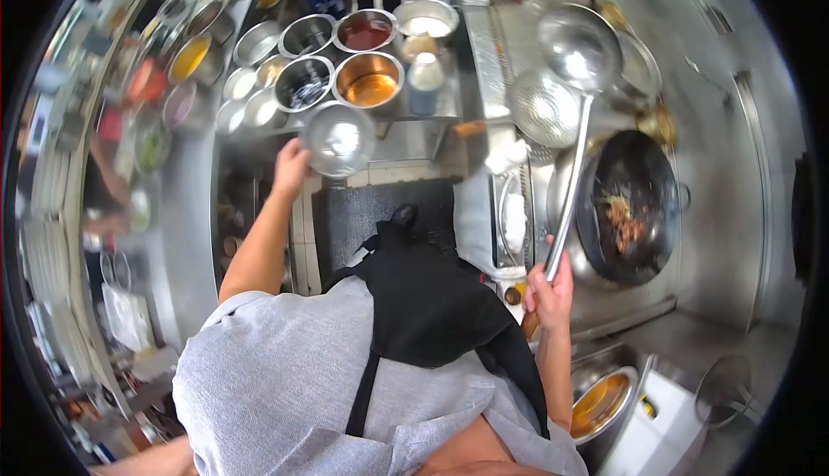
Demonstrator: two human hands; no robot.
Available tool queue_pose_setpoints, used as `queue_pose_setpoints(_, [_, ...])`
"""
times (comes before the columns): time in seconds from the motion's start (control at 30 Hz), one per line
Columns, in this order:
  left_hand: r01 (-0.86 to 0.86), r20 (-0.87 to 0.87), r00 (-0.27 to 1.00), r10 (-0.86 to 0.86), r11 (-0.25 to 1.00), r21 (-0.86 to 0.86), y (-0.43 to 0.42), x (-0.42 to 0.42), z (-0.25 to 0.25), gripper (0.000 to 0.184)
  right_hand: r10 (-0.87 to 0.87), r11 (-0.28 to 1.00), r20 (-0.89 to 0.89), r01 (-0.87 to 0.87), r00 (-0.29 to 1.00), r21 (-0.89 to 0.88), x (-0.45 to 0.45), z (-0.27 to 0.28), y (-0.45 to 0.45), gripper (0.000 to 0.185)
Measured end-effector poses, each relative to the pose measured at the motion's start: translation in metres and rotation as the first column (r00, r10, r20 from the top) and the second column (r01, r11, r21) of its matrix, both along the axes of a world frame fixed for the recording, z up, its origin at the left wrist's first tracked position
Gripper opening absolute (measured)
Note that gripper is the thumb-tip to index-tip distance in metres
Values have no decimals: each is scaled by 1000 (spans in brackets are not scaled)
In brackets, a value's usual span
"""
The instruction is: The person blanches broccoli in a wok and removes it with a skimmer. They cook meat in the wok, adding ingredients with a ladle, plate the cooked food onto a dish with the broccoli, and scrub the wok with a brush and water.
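My left hand (294, 165) is closed on the rim of a round metal bowl (339, 139), held in front of the seasoning pots. My right hand (550, 290) is wrapped round the long handle of a metal ladle (580, 49); its big round head is raised over the stove, beside a perforated strainer (546, 107). To the right of the handle sits a black wok (635, 174) with a small heap of brownish food (623, 224) inside.
Steel pots with dark liquid (304, 83), red liquid (364, 31) and amber oil (370, 81) stand at the front, beside a squeeze bottle (425, 86). A steel counter (192, 217) runs along the left; a person's arm (108, 174) shows beyond it.
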State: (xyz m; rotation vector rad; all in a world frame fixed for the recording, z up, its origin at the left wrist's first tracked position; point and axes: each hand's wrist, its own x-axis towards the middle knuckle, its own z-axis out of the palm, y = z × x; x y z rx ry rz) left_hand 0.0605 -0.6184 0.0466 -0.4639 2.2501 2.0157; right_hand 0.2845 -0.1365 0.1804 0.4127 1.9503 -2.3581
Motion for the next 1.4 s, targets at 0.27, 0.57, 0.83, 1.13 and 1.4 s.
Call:
queue_pose_setpoints(0.27, [-898, 28, 416, 909, 405, 173, -240, 137, -63, 31, 573, 801, 184, -500, 798, -329, -144, 26, -112, 79])
queue_pose_setpoints(0.57, [-928, 106, 82, 991, 37, 372, -295, 255, -88, 43, 563, 554, 502, -750, 657, 361, -228, -1, -156, 81])
queue_pose_setpoints(0.83, [-877, 177, 422, 889, 350, 330, -226, 168, -81, 52, 511, 690, 600, -710, 616, 141, -264, 30, -164, 78])
queue_pose_setpoints(1.13, [-147, 678, 732, 64, 987, 65, -96, 81, -185, 49, 518, 848, 445, -508, 730, -154, -221, 52, -147, 78])
queue_pose_setpoints(1.4, [385, 730, 608, -312, 920, 73, -13, -16, -215, 41, 468, 713, 155, -268, 870, -648, -180, 50, -113, 80])
